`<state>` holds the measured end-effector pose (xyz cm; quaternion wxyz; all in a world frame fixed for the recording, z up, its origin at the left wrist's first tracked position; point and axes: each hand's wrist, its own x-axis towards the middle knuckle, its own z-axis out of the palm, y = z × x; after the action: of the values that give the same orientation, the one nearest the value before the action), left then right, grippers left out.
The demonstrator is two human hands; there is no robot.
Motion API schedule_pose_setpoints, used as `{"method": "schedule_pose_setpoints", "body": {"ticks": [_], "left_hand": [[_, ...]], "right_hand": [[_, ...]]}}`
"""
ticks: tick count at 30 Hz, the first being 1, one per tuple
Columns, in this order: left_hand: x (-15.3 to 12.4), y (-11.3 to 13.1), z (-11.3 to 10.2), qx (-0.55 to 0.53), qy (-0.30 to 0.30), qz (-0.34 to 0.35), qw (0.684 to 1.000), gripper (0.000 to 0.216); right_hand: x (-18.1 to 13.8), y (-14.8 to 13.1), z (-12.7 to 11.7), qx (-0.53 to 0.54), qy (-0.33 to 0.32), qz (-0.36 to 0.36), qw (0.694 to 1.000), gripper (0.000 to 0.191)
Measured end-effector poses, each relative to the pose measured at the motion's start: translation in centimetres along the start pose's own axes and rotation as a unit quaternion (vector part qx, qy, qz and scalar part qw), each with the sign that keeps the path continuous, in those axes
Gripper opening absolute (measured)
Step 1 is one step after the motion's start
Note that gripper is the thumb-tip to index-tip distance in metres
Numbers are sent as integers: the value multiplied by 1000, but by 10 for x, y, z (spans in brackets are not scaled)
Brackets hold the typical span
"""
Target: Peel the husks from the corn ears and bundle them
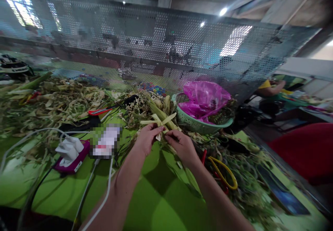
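Note:
Above the green table [156, 193], my two hands meet around a small crossed piece of pale yellow-green leaf strips [160, 121] that look like corn husk. My left hand [148, 137] pinches the piece from the left, thumb on top. From the right, the fingers of my right hand [179, 144] are closed at its lower edge, apparently on a strip end. Several strip ends stick out left and right above the fingers. Just behind lie longer green husks [163, 113]. Scissors with yellow and red handles [225, 172] lie beside my right forearm.
Dried leaf scraps [59, 99] cover the left and back. A green basket [197, 121] holds a purple plastic bag [205, 99]. At left are a phone [106, 142], cables, a purple power strip [75, 165] and an orange-red cutter [100, 111]. A perforated metal panel [130, 33] stands behind.

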<state>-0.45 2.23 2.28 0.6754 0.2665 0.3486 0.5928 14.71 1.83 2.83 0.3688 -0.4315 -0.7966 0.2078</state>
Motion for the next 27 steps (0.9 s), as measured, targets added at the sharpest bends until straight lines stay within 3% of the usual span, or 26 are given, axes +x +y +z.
{"method": "schedule_pose_setpoints", "body": {"ticks": [4, 7, 9, 17, 21, 27], "left_hand": [[1, -2, 0, -10, 2, 0, 1000, 28], [2, -6, 0, -24, 16, 20, 999, 25], [3, -8, 1, -29, 17, 29, 999, 24], [2, -9, 4, 11, 11, 51, 999, 23], [2, -5, 2, 53, 32, 60, 996, 19], [1, 3, 3, 28, 73, 71, 994, 18]], "right_hand": [[-1, -2, -2, -101, 63, -27, 993, 14], [-2, -7, -3, -109, 99, -53, 988, 14], [-2, -10, -3, -105, 85, -51, 990, 9], [-3, -5, 1, -133, 19, 33, 990, 21], [-3, -7, -3, -118, -2, 35, 992, 22], [-1, -17, -13, -127, -44, 12, 991, 22]]}}
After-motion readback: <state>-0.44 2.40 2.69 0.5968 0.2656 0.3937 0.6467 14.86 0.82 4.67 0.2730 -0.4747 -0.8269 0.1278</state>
